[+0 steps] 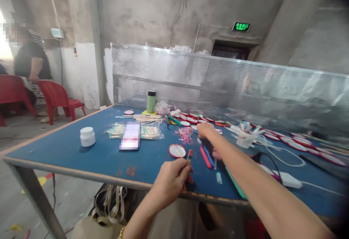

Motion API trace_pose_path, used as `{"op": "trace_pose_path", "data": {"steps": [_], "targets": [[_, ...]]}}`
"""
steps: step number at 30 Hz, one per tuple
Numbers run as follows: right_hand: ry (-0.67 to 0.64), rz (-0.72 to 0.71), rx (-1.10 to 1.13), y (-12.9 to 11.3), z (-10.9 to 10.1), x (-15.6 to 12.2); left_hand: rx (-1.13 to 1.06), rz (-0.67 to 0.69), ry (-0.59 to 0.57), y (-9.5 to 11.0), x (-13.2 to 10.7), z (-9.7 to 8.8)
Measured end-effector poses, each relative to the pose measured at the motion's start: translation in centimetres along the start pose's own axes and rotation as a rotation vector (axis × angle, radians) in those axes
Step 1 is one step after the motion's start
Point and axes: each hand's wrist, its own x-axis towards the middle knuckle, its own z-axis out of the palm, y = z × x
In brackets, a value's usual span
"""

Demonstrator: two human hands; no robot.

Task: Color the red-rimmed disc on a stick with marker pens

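My left hand (172, 180) is closed round a red marker pen (189, 158) near the front edge of the blue table (68, 148). Just beyond it lies a round red-rimmed white disc (177, 151). My right hand (206, 130) reaches far out over the table, seen from the back, beside a pile of coloured rubber bands (185, 134). Its fingers are curled downward and hidden, so what they touch is unclear. Under my right forearm lie red and blue pens (206, 156).
A white jar (87, 136), bags of wooden sticks (148, 132), a green bottle (151, 101), many red-rimmed discs (191, 118), a cup of pens (245, 137) and a white charger with cable (290, 179) are on the table. A perforated metal screen (218, 82) stands behind. A person sits by red chairs (58, 99) at left.
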Motion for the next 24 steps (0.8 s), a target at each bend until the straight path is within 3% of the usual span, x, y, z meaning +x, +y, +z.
{"op": "trace_pose_path", "data": {"steps": [5,9,13,17,20,24], "targets": [[-0.004,0.011,0.063,0.4,-3.7,1.4,-0.058,0.001,0.025,-0.1,0.1,0.2],[-0.014,-0.155,0.229,-2.9,-6.3,2.9,-0.103,-0.024,0.05,-0.4,0.1,0.5],[-0.074,-0.287,0.41,-8.2,-5.9,4.2,-0.139,-0.025,0.093,-0.9,0.1,0.7],[-0.118,-0.305,0.487,-12.1,-4.2,5.6,-0.092,0.005,0.128,-0.8,0.0,0.4],[-0.072,-0.267,0.496,-13.5,-4.0,6.5,-0.056,0.017,0.126,-0.2,-0.2,0.1],[0.108,-0.224,0.534,-13.4,-6.1,6.3,-0.067,0.017,0.107,0.2,-0.3,-0.1]]}}
